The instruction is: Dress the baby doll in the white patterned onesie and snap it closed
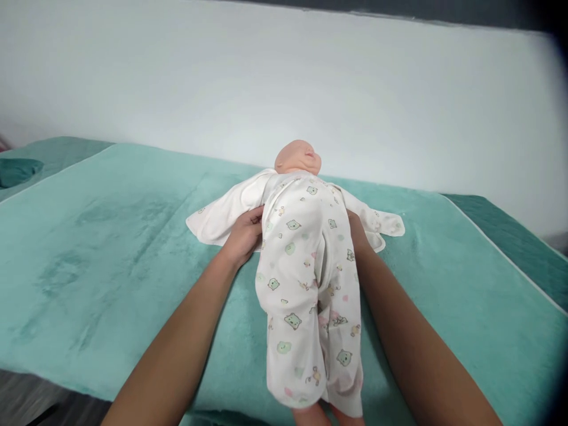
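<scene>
A baby doll (296,155) lies on its back on a teal blanket (110,236), head toward the wall, dressed in a white onesie (306,278) printed with small green bears. My left hand (243,235) grips the doll's side at the left edge of the onesie, fingers curled round it. My right hand (356,231) reaches in at the doll's other side; its fingers are hidden behind the doll's body. The onesie's sleeves (213,219) lie spread out flat to both sides. The doll's bare feet show at the bottom edge.
The teal blanket covers a wide bed-like surface that runs to a white wall (284,89) behind. A darker green cushion (18,170) lies at the far left. A darker green strip (510,236) borders the right side.
</scene>
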{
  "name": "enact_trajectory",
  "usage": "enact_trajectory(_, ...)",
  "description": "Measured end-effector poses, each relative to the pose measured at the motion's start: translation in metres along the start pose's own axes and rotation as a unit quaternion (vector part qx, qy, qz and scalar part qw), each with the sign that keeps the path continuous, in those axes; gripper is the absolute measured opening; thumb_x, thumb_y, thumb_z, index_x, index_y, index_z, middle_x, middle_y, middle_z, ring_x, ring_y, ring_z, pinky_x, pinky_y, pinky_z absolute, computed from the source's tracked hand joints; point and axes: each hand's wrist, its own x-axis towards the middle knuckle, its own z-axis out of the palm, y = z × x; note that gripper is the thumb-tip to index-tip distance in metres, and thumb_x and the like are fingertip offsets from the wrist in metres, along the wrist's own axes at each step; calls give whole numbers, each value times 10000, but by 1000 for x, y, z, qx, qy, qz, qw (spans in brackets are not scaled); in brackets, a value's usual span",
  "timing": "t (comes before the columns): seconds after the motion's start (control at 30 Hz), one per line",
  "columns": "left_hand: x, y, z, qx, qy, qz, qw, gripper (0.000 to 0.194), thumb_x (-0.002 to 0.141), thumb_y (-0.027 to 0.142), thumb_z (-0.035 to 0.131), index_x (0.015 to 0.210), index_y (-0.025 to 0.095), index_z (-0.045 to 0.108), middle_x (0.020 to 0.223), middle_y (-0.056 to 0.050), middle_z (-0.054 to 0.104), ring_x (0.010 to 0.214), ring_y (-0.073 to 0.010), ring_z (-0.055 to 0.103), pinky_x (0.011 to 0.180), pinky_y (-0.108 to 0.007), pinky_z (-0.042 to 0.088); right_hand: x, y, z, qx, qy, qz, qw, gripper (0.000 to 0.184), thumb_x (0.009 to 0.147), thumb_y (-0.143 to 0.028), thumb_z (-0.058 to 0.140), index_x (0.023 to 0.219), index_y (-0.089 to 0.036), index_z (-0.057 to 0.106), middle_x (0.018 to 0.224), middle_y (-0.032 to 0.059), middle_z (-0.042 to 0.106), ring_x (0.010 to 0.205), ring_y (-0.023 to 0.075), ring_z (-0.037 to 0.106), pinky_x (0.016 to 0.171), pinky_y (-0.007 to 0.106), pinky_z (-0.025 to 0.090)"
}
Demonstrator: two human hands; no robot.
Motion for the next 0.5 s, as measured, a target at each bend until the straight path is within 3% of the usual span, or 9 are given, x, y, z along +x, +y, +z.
enact_trajectory(0.27, 1, 1, 14, 41, 75, 13, 996, 348, 665, 265, 709, 998, 185, 771, 973, -49, 783, 967, -296, 696, 881, -444, 555, 1, 3, 3, 11, 5, 10, 1000, 270, 629, -473, 652, 598, -211, 595, 659, 0, 628, 689, 180, 500, 610, 309, 460)
enact_trajectory(0.5, -1, 4, 17, 181, 78, 93, 976, 337, 749, 290, 693, 1073, 199, 725, 1207, -56, 724, 1238, -322, 564, 1072, -442, 425, 4, 12, -1, -66, -27, -27, 997, 240, 698, -441, 626, 731, -208, 673, 732, 12, 680, 778, 232, 574, 713, 356, 496)
